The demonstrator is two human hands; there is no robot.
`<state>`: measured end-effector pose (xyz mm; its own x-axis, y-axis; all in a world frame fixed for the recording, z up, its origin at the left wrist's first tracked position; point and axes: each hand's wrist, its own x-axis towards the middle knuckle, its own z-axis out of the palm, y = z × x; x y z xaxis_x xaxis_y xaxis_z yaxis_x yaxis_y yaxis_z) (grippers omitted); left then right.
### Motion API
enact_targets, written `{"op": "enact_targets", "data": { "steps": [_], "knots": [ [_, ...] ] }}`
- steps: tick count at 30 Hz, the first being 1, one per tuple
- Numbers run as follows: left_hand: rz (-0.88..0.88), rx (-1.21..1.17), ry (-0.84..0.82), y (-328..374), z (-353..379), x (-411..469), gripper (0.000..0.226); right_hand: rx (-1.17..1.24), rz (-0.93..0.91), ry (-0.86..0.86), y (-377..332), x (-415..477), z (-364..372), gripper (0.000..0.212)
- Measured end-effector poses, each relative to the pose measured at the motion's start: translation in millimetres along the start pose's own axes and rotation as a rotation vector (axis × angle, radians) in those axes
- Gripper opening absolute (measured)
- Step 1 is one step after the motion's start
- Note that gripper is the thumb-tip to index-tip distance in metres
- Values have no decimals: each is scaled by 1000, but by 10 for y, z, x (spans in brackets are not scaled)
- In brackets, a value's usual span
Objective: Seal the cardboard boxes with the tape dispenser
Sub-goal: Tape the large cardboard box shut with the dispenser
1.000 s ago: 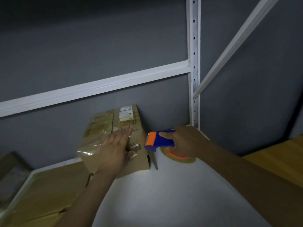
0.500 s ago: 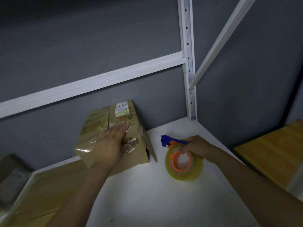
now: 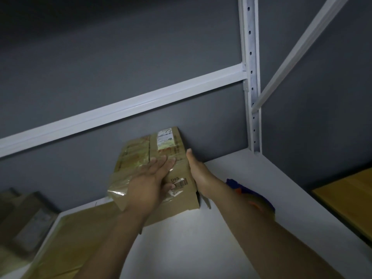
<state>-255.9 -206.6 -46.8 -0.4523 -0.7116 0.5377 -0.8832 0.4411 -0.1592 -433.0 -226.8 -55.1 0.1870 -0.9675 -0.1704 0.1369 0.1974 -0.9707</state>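
Now both flat-open hands, left (image 3: 149, 182) and right (image 3: 198, 174), press the taped cardboard box (image 3: 161, 158), gripping nothing.

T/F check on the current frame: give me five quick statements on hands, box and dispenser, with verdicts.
1. The left hand lies flat on top of the cardboard box. True.
2. The right hand holds the tape dispenser. False: it rests open against the box's right side; the dispenser lies on the white shelf behind the forearm.
3. The box stands against the grey back wall. True.
4. The box bears a barcode label. True.
5. The box sits on the wooden surface at right. False: on the white shelf.
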Motion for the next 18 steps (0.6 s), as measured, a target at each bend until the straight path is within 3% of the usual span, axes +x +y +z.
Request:
{"op": "enact_targets", "data": {
  "steps": [4, 6, 9, 12, 15, 18],
  "knots": [
    [-10, -20, 2, -13, 2, -14, 69, -32, 42, 62, 332, 214, 35, 65],
    [-9, -44, -1, -11, -5, -13, 69, -208, 29, 47, 421, 197, -69, 60],
    [-15, -60, -35, -9, -6, -32, 72, -632, -359, 109, 366, 57, -283, 51],
    [-14, -80, -133, 10, -55, -41, 83, -809, -695, 6, 156, -86, -407, 60],
    [-81, -239, -212, -59, -247, -42, 86, -1046, -705, -120, -42, -76, -531, 62],
    [-158, -421, -85, -429, -446, -175, 56, -1129, -668, -154, -202, -69, -595, 63]
  ]
}}
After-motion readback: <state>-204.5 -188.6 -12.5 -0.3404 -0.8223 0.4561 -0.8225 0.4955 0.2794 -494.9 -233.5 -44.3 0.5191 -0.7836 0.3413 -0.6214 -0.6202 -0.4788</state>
